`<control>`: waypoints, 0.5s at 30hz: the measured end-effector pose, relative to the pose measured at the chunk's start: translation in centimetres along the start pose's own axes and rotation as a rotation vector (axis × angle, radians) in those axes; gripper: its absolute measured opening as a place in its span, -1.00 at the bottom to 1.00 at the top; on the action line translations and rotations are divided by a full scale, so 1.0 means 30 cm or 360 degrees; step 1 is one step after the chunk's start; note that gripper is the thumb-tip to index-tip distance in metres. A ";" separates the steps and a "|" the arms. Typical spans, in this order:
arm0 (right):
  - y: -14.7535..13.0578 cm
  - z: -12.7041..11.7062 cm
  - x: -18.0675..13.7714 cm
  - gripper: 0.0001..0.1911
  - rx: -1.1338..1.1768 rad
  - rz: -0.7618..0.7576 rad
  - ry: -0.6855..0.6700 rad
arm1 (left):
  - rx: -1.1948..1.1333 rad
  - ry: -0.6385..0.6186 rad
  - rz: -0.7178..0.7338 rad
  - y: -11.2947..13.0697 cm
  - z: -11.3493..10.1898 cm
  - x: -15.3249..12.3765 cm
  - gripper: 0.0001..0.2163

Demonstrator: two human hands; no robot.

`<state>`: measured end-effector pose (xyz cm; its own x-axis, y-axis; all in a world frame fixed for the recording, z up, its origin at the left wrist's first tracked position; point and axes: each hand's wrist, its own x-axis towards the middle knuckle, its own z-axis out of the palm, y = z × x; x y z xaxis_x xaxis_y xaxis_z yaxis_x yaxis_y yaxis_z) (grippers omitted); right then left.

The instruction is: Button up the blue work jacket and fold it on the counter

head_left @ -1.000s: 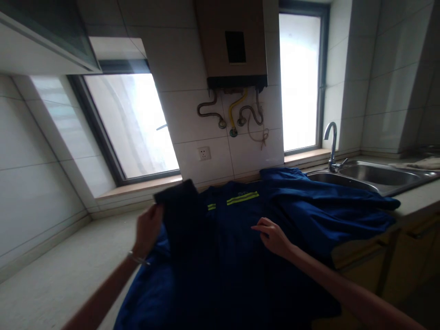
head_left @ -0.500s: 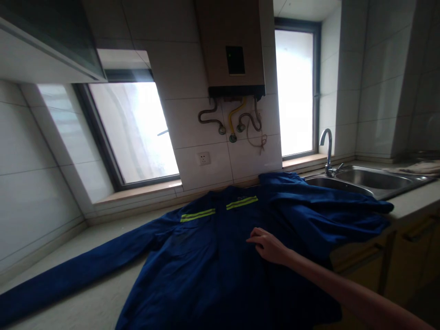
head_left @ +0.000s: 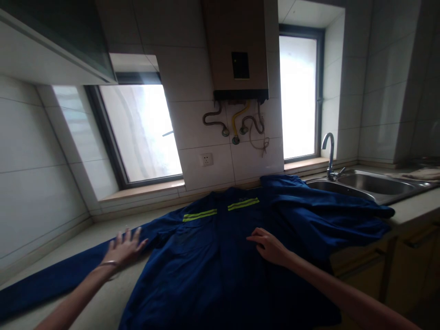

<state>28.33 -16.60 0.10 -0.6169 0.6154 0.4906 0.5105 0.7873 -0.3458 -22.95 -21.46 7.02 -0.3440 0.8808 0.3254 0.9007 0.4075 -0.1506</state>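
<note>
A dark blue work jacket (head_left: 192, 266) with yellow-green reflective strips on its chest lies spread, front up, on the counter. Its sleeve (head_left: 62, 277) on the left stretches out straight. The sleeve (head_left: 333, 201) on the right lies folded in loose creases toward the sink. My left hand (head_left: 123, 247), a bracelet at its wrist, is over the left sleeve with its fingers spread; whether it touches the cloth is unclear. My right hand (head_left: 270, 245) is at the middle of the jacket front, its fingers bent together in a pinch at the cloth.
The counter (head_left: 118, 286) runs along a tiled wall under two windows. A steel double sink (head_left: 378, 183) with a faucet (head_left: 330, 156) is at the right. A water heater (head_left: 237, 46) hangs above, with hoses below it. A wall cabinet (head_left: 62, 41) juts out at upper left.
My left hand has come into view from the lower left, over the outstretched sleeve. My right hand keeps its place on the jacket front. The view has shifted slightly.
</note>
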 end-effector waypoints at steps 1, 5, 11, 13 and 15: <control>-0.002 -0.002 -0.002 -0.46 -0.0014 -0.0016 0.0038 | 0.0022 -0.0027 0.0212 0.078 0.019 0.005 -0.43; 0.010 -0.035 -0.026 -0.44 -0.0153 -0.0100 0.0252 | -0.0121 -0.0079 0.0680 0.362 0.079 -0.029 -0.47; 0.184 -0.330 -0.154 -0.44 -0.0449 0.0337 0.0675 | -0.0344 -0.0522 0.0697 0.432 0.163 -0.099 -0.46; 0.299 -0.498 -0.232 -0.47 -0.0627 0.0724 0.0861 | -0.0367 -0.0514 0.0676 0.420 0.173 -0.100 -0.46; 0.427 -0.667 -0.324 -0.45 -0.0839 0.1096 0.1007 | -0.0380 -0.0495 0.0664 0.417 0.174 -0.098 -0.47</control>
<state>52.86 -13.24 6.91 0.2475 0.6708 0.6991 0.9174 0.0697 -0.3917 -12.06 -17.70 -0.68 0.0244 0.9996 -0.0116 0.9995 -0.0242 0.0196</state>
